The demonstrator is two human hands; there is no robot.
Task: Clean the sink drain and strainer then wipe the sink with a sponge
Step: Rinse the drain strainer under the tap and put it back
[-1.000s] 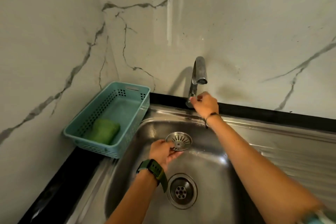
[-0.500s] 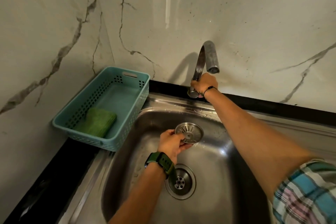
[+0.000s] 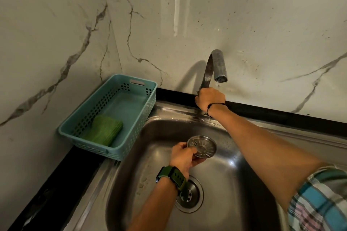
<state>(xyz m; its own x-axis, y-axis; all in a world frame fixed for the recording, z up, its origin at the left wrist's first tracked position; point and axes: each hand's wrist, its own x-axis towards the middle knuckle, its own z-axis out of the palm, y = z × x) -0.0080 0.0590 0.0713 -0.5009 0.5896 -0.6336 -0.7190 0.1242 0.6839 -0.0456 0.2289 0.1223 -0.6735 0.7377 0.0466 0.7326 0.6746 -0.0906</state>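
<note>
strainer held over sink, faucet base grasped

the left hand (image 3: 183, 155) pinches the strainer (image 3: 202, 146) by its near rim, thumb on top, and holds it raised above the basin of the sink (image 3: 234, 184), below and in front of the spout. the right hand (image 3: 210, 99) has its grip clenched around the lower stem of the faucet (image 3: 216, 65). the drain (image 3: 193, 195) sits uncovered in the basin floor, partly hidden by the left wrist and its green watch (image 3: 171, 175). the green sponge (image 3: 105, 130) lies in the teal basket (image 3: 131, 131) on the dark surface (image 3: 56, 180), left of the sink.
</note>
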